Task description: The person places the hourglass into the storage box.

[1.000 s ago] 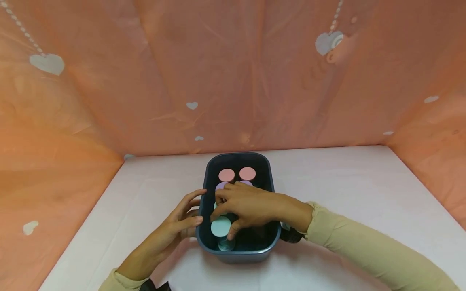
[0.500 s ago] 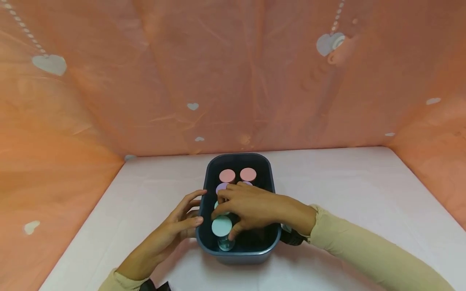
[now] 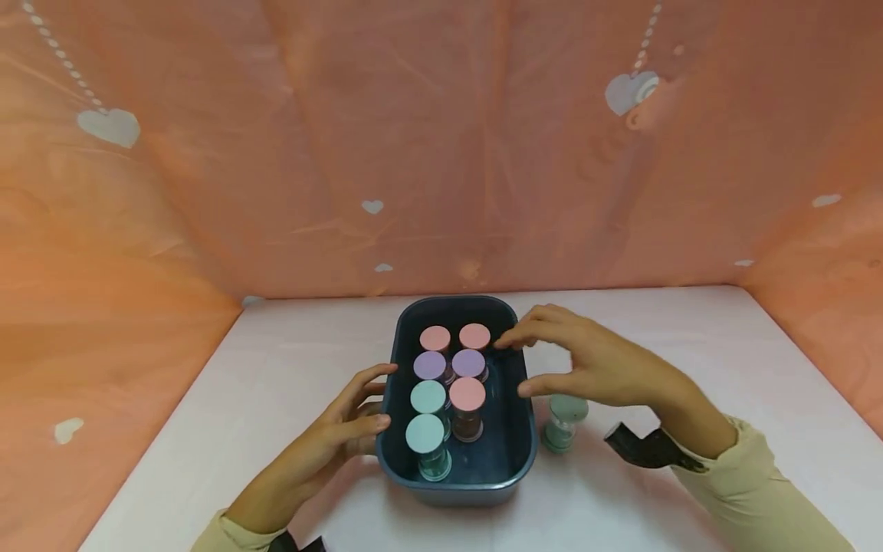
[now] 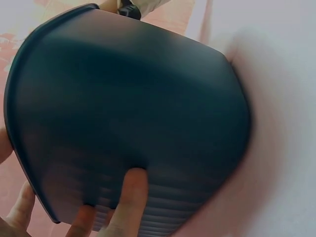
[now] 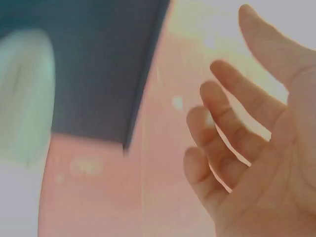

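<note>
A dark blue-grey oblong bin stands on the white surface. Inside it are several small upright jars with round lids: a pink-lidded pair at the back, a purple-lidded pair, two mint-lidded jars down the left, and a pink-lidded jar at right. My left hand touches the bin's left wall with spread fingers, also seen pressing in the left wrist view. My right hand hovers over the right rim, fingers apart, holding nothing. One mint-lidded jar stands outside, right of the bin, its top partly behind the right thumb.
A white-covered table lies under everything. An orange-pink sheet with pale hearts encloses the back and both sides. Black straps are on the wrists. In the right wrist view, a blurred pale green shape is close to the camera.
My right hand has come up and out of the bin to the right, its fingers opening, uncovering the jars inside and the one outside. My left hand stays at the wall.
</note>
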The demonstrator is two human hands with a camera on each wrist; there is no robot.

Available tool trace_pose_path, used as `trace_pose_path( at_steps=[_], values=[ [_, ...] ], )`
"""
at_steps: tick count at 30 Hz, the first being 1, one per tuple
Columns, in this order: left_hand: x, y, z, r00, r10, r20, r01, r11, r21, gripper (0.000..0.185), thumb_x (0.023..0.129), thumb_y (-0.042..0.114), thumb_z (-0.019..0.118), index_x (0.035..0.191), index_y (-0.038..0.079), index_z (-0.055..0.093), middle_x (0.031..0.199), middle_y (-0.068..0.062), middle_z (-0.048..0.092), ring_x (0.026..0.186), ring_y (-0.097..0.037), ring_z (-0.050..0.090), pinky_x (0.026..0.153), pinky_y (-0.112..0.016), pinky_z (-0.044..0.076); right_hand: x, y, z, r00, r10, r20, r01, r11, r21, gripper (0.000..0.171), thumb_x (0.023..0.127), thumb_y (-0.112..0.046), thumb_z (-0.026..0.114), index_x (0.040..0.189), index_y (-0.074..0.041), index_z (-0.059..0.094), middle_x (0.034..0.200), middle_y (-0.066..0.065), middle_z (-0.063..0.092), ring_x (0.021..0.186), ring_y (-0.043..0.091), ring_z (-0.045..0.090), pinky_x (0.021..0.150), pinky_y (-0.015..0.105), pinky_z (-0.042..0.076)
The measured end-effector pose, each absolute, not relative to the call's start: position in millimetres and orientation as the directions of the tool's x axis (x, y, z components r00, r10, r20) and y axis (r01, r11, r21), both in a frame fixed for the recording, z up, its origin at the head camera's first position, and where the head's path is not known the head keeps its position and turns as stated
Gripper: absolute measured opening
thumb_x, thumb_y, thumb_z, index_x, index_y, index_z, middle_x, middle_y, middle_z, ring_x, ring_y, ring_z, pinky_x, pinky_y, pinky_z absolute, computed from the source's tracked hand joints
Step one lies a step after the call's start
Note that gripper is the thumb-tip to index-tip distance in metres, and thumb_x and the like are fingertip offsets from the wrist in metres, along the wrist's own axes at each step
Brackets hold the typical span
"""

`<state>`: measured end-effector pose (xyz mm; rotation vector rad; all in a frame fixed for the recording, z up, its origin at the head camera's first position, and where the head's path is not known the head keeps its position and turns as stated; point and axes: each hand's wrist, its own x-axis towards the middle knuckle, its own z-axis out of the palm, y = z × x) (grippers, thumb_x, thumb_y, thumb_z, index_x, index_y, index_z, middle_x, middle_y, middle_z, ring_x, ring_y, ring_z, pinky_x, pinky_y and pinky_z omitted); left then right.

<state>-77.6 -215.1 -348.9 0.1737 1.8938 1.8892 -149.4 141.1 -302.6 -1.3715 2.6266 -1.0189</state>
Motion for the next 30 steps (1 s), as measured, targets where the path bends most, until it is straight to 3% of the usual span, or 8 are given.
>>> trace_pose_path(
  at_steps=[4,9,16,21,30],
  values=[
    [-77.8,-213.3,-347.4,-0.889,0.394,-0.233,-0.232,0.049,0.971,0.061,0.097,0.019,0.057,0.152,0.027,0.030,0.148,-0.020,0.027,0.123,-0.027,0.050,0.095,-0.043,0.049,-156.8,176.5,-311.7,-0.609,-0.759,0.229,-0.708,0.392,-0.587,0.043,0.082,-0.039,0.080,0.122,-0.035,0.063,0.113,-0.019,0.061,0.102,0.004,0.055,0.088,0.028,0.049],
    [-77.5,-212.8,-347.9,-0.888,0.393,-0.239,-0.238,0.050,0.970,0.061,0.097,0.020,0.056,0.152,0.028,0.031,0.148,-0.020,0.027,0.123,-0.027,0.049,0.094,-0.043,0.049,-158.3,197.8,-325.4,-0.561,-0.815,0.146,-0.720,0.393,-0.572,0.045,0.080,-0.042,0.080,0.121,-0.036,0.063,0.115,-0.019,0.061,0.107,0.006,0.058,0.092,0.030,0.049],
    [-78.8,-213.4,-347.5,-0.892,0.388,-0.232,-0.229,0.055,0.972,0.061,0.097,0.021,0.057,0.152,0.027,0.030,0.149,-0.020,0.027,0.124,-0.027,0.048,0.094,-0.043,0.050,-164.4,202.7,-331.1,-0.499,-0.862,0.084,-0.735,0.370,-0.568,0.052,0.078,-0.042,0.082,0.126,-0.033,0.063,0.119,-0.017,0.063,0.109,0.007,0.059,0.095,0.030,0.049],
    [-81.7,-212.9,-344.0,-0.896,0.391,-0.213,-0.209,0.054,0.977,0.063,0.096,0.020,0.058,0.152,0.027,0.030,0.148,-0.018,0.029,0.124,-0.028,0.047,0.094,-0.043,0.049,-168.8,195.5,-329.5,-0.519,-0.854,-0.009,-0.685,0.423,-0.593,0.049,0.080,-0.033,0.083,0.124,-0.036,0.064,0.117,-0.021,0.063,0.108,0.004,0.058,0.096,0.037,0.050],
    [-78.5,-212.7,-347.5,-0.893,0.381,-0.241,-0.240,0.052,0.969,0.061,0.097,0.019,0.058,0.151,0.028,0.032,0.147,-0.016,0.031,0.123,-0.026,0.049,0.093,-0.044,0.049,-174.5,192.1,-343.1,-0.500,-0.866,0.034,-0.695,0.377,-0.613,0.042,0.081,-0.038,0.081,0.120,-0.032,0.067,0.111,-0.020,0.065,0.103,0.003,0.060,0.092,0.033,0.051]
  ],
)
